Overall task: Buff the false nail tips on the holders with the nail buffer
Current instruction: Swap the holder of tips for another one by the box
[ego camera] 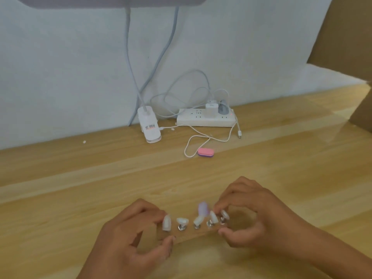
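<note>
Head view, left hand point(128, 236) pinching holder strip point(190, 236), right hand point(259, 214) fingers point(227, 204) curled at blurred purple object point(202, 208), grasp unclear

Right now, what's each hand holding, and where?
Left hand grips the left end of the holder strip; right hand pinches a blurred purple buffer, hold point unclear.

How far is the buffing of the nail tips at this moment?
Done: cannot tell; all five nail tips look alike. In hand: the left hand grips the holder strip; the right hand works a blurred purple buffer by the middle tip. Remaining: unclear; a pink buffer lies unused.
</note>
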Motion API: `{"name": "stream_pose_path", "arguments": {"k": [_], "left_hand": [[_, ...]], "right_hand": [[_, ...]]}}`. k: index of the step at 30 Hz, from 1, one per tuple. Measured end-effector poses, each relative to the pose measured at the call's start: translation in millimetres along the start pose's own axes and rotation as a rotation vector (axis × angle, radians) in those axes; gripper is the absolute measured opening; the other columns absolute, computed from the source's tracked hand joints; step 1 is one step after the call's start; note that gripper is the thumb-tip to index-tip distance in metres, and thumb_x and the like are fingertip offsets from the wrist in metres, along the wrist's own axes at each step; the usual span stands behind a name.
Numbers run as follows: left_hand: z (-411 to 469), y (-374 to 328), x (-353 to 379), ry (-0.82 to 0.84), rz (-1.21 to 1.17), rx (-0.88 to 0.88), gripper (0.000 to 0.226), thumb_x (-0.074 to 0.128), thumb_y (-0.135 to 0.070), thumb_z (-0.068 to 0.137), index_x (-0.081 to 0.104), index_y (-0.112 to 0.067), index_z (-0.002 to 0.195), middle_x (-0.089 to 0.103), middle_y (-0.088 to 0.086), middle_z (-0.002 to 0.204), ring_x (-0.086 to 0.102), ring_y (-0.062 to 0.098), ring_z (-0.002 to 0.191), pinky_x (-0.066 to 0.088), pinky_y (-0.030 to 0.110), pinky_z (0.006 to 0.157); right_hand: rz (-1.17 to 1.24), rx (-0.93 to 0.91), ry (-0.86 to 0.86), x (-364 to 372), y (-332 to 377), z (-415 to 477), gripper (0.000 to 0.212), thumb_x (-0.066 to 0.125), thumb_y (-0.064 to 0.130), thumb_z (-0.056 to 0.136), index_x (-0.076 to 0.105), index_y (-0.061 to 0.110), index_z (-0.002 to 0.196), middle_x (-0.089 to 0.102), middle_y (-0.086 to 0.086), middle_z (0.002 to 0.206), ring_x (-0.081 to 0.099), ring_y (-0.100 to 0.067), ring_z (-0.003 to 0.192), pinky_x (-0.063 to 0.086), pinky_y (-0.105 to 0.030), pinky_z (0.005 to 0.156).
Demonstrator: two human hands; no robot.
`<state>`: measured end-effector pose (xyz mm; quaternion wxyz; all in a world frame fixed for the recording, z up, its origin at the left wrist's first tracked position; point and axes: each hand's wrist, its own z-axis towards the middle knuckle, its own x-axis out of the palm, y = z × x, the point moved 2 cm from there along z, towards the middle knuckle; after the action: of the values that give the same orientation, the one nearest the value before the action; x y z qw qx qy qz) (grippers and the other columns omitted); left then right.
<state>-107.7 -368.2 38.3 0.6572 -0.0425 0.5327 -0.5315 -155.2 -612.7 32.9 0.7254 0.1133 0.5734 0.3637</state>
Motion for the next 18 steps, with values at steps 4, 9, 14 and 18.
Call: {"name": "stream_pose_path", "arguments": {"k": [4,9,14,18], "left_hand": [[39,-6,36,-0.019,0.012,0.003,0.036,0.069,-0.044,0.066,0.067,-0.043,0.102,0.059,-0.021,0.093,0.03,-0.008,0.041,0.025,0.002,0.049],[99,-35,115,0.252,0.315,0.008,0.028,0.049,-0.052,0.088,0.053,-0.046,0.114,0.046,-0.024,0.113,0.056,-0.002,0.091,0.04,0.018,0.071],[166,-79,207,0.39,0.332,0.217,0.023,0.038,-0.031,0.097,0.057,-0.024,0.108,0.051,-0.006,0.109,0.049,0.016,0.106,0.045,0.034,0.077],[222,-105,273,0.385,0.399,0.277,0.02,0.044,-0.018,0.094,0.056,-0.017,0.109,0.053,0.005,0.111,0.046,0.026,0.108,0.036,0.036,0.085]], "right_hand": [[0.026,0.18,-0.099,-40,-36,-19,0.019,0.087,0.02,0.066,0.076,0.027,0.08,0.069,0.017,0.081,0.058,-0.009,0.086,0.042,-0.014,0.076],[-0.143,0.602,-0.362,-102,-125,-53,0.018,0.091,0.017,0.068,0.077,0.023,0.078,0.07,0.011,0.075,0.059,-0.005,0.078,0.04,-0.013,0.066],[-0.155,0.85,-0.547,-155,-208,-59,0.017,0.09,0.023,0.071,0.075,0.014,0.075,0.07,0.0,0.071,0.052,0.003,0.057,0.036,-0.013,0.056],[-0.157,0.898,-0.662,-173,-252,-49,0.02,0.087,0.028,0.075,0.076,0.016,0.086,0.069,0.003,0.076,0.057,-0.003,0.066,0.042,-0.013,0.061]]}}
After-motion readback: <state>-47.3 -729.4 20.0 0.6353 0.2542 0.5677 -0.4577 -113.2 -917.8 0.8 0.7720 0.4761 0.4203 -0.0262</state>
